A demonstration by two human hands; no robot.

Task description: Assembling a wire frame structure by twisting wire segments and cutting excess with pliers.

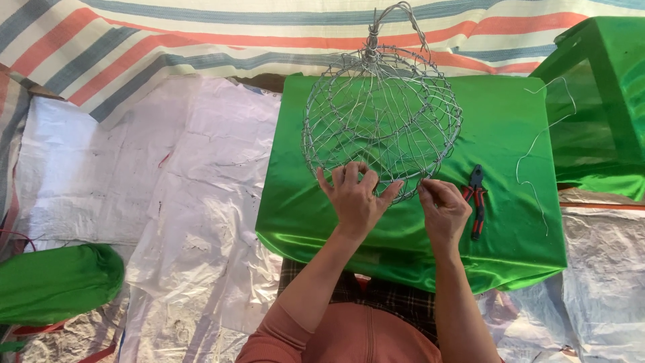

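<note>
Ahead of me on tabletop [302, 222]: wire cage [381, 114], axis running away; both hands at near rim — left hand [356, 198] gripping mesh, right hand [443, 208] pinching wire.

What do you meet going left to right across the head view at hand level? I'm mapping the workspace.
Rolled green cloth → white plastic sheeting → left hand → right hand → red-handled pliers → loose wire → green stool.
</note>
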